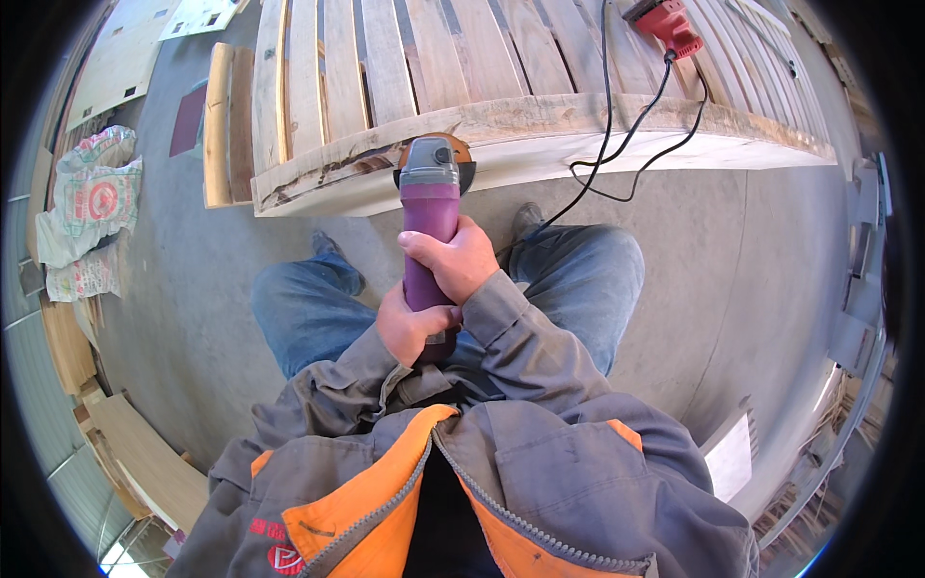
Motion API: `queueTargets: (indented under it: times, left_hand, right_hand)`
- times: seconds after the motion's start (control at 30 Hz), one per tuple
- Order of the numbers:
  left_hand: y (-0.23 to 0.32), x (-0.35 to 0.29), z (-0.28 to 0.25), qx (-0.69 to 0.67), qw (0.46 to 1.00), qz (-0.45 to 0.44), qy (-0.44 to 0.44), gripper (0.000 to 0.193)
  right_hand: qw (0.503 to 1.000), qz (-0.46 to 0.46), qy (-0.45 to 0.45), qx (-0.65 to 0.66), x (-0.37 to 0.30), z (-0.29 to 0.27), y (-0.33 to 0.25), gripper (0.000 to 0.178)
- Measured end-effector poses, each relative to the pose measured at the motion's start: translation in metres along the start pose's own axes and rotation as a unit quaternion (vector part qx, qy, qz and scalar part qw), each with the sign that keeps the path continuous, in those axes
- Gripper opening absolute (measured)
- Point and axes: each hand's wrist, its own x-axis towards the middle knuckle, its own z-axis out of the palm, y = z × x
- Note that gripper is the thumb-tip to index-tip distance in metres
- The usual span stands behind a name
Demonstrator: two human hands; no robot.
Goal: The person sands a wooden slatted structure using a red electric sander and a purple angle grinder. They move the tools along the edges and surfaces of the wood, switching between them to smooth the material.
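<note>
Both hands grip a purple angle grinder with a grey metal head. My right hand wraps round the middle of its body, thumb across the top. Lower down, my left hand closes round the rear end. An orange-brown disc with a dark guard shows at the grinder's head, right at the near edge board of a slatted wooden pallet. Whether the disc touches the wood I cannot tell. Dark, rough marks run along that board to the left of the disc.
A red power tool lies on the slats at the far right. Black cords loop down over the board's edge towards my right leg. Loose planks stand at the pallet's left end. Printed sacks and more boards lie farther left.
</note>
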Motion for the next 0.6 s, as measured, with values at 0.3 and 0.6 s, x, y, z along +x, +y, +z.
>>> queueTargets:
  times: [0.3,0.6]
  left_hand:
    - [-0.002,0.0,-0.004,-0.012,1.0,-0.008,0.004,0.046]
    - [-0.007,0.005,0.0,-0.026,1.0,-0.004,-0.005,0.046]
  right_hand:
    - [1.0,0.009,-0.005,0.005,0.002,0.001,0.003,0.064]
    - [1.0,0.001,0.005,-0.003,0.003,-0.005,0.007,0.065]
